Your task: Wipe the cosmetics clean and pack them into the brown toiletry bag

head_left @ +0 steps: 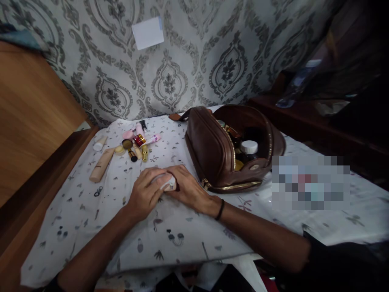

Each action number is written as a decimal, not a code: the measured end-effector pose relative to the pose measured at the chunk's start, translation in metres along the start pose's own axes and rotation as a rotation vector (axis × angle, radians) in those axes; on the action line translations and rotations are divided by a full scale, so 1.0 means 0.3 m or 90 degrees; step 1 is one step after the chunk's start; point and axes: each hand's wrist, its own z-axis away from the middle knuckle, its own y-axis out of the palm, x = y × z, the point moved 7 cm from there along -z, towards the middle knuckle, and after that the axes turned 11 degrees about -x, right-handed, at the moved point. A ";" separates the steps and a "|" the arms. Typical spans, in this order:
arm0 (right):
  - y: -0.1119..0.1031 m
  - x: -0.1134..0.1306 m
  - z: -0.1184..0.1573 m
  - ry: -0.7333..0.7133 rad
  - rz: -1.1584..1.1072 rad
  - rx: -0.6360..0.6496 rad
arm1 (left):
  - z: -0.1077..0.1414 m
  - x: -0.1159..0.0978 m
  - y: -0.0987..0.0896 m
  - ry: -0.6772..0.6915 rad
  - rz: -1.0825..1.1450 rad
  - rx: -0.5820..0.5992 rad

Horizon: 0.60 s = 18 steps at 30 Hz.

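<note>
Both of my hands meet over the patterned cloth, closed around a small whitish container with some print on its side (172, 185). My left hand (148, 188) has its fingers over the container's left part and top. From the other side, my right hand (185, 186) wraps it, with a dark band at the wrist. Much of the container is hidden by fingers, so its exact kind is unclear. Just right of my hands stands a brown toiletry bag (209, 150), unzipped, with a white-capped bottle (249, 148) and other items inside.
Left of the bag lie several cosmetics, among them a beige tube (101, 165), a small white-capped tube (100, 143), a pink-and-white tube (152, 139) and a gold lipstick-like tube (144, 153). A clear plastic bottle (298, 85) rests at the back right. A wooden panel (39, 105) borders the left.
</note>
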 end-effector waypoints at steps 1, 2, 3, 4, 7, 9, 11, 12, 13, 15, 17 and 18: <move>0.008 0.007 0.004 -0.023 -0.005 0.017 | -0.006 0.013 -0.002 -0.038 0.012 -0.001; 0.013 0.010 0.007 -0.030 -0.011 0.031 | -0.010 0.030 -0.004 -0.084 0.028 -0.002; 0.014 0.011 0.008 -0.027 -0.016 0.041 | -0.013 0.050 -0.006 -0.135 0.046 -0.004; 0.011 0.012 0.007 -0.015 -0.024 0.045 | -0.014 0.074 -0.008 -0.188 0.067 -0.008; 0.003 0.008 0.004 0.049 -0.074 0.050 | 0.005 0.154 -0.013 -0.354 0.109 -0.024; 0.006 0.000 0.002 0.106 -0.139 0.053 | 0.032 0.206 -0.011 -0.463 0.126 -0.039; 0.014 -0.010 0.001 0.165 -0.235 0.044 | 0.060 0.243 -0.004 -0.551 0.165 -0.059; 0.019 -0.016 0.000 0.196 -0.290 0.035 | 0.072 0.254 0.002 -0.583 0.194 -0.072; 0.025 -0.023 0.000 0.228 -0.346 0.026 | 0.082 0.260 0.011 -0.610 0.228 -0.081; 0.037 -0.039 0.001 0.297 -0.439 0.009 | 0.099 0.263 0.032 -0.657 0.289 -0.083; 0.042 -0.051 0.002 0.349 -0.489 -0.005 | 0.111 0.255 0.053 -0.682 0.320 -0.065; 0.040 -0.054 0.002 0.361 -0.499 -0.012 | 0.112 0.249 0.057 -0.680 0.317 -0.059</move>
